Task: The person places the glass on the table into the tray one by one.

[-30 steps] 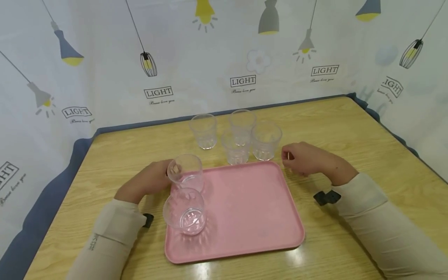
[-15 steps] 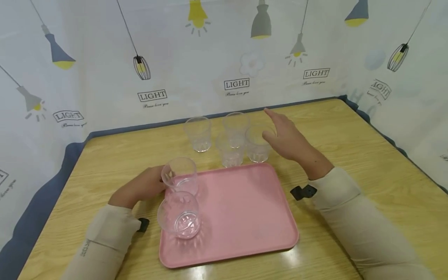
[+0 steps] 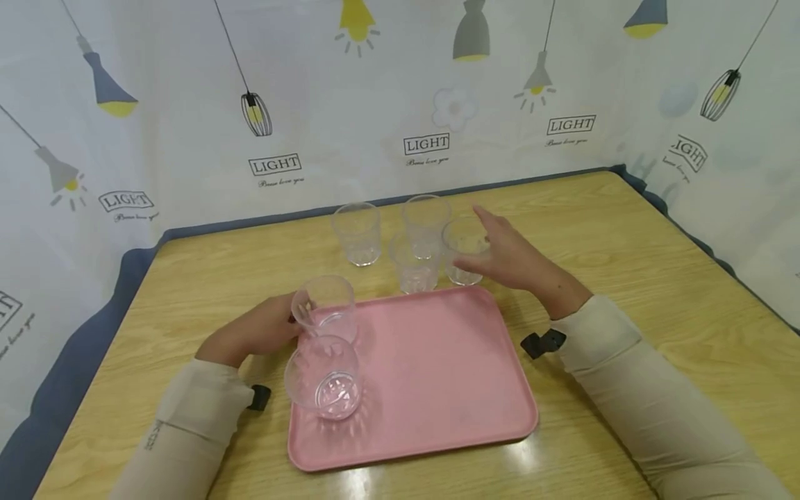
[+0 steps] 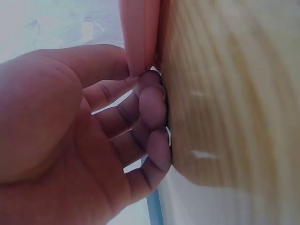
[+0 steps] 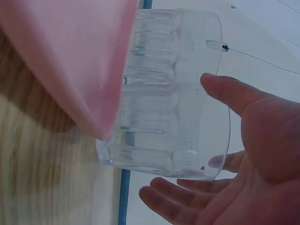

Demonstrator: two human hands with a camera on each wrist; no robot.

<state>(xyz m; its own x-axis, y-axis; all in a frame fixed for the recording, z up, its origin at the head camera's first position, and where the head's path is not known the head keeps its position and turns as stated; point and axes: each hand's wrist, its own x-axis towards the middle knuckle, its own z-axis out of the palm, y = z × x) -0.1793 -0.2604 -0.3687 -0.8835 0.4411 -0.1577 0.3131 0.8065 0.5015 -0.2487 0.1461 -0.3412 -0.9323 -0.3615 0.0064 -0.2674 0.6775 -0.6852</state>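
Observation:
A pink tray (image 3: 437, 375) lies on the table, carrying two clear plastic cups at its left side: a rear cup (image 3: 331, 305) and a front cup (image 3: 321, 382). My left hand (image 3: 265, 325) pinches the tray's edge, thumb on the rim and curled fingers below, as the left wrist view shows. Beyond the tray's far right corner stands another clear cup (image 3: 464, 272). My right hand (image 3: 514, 255) is spread around that cup's right side, thumb in front and fingers behind. In the right wrist view, the thumb overlaps the cup's (image 5: 187, 126) upper wall, the fingers loosely extended.
Three more upright clear cups stand behind the tray: one at the left (image 3: 359, 236), one at the back (image 3: 426, 215) and one near the tray's far edge (image 3: 415, 267). The wooden table (image 3: 206, 278) meets a printed white cloth (image 3: 350, 118) behind.
My right hand has moved left from beside the tray's corner, its curled fingers spreading out around the rightmost cup. The left hand stays at the tray's edge.

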